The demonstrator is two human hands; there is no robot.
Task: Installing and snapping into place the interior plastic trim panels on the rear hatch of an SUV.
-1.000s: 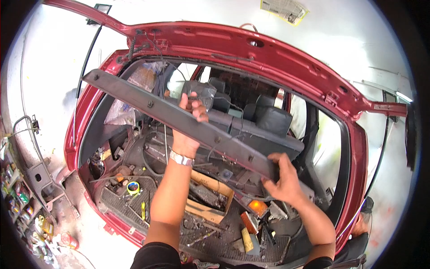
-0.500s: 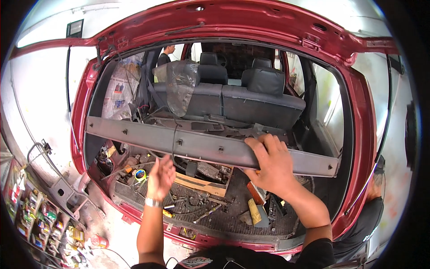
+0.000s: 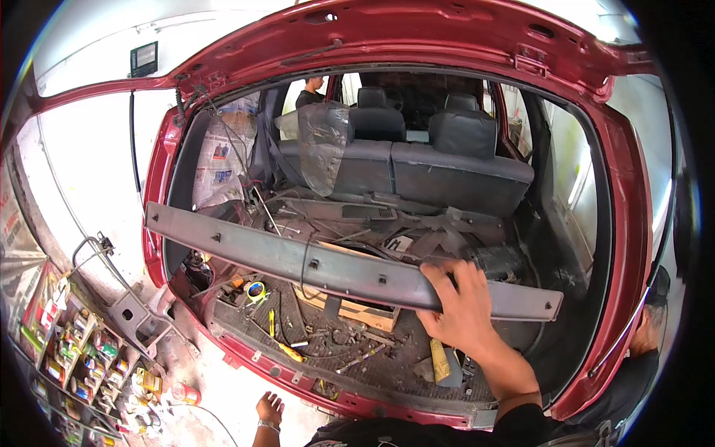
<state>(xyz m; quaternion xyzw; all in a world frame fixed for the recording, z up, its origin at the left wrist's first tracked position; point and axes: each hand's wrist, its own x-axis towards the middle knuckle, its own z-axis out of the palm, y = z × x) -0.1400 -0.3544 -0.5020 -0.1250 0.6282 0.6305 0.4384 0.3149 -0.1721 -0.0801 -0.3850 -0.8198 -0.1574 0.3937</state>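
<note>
Right hand [image 3: 458, 305]: closed on the strip [image 3: 346, 273] right of its middle, fingers over the upper edge, thumb at the lower.
Left hand [image 3: 269, 407]: below the red sill [image 3: 277, 372], well apart from the strip, fingers loosely bent and slightly spread.
Strip: long, grey, slanting across the car's rear opening, left end higher, dark clips on its face.
Cable [image 3: 304, 270]: crosses the strip.
Box [image 3: 372, 317]: cardboard, partly hidden by the strip.
Tape roll [image 3: 255, 291]: left of the box.
Seats [image 3: 462, 175]: dark, beyond.
</note>
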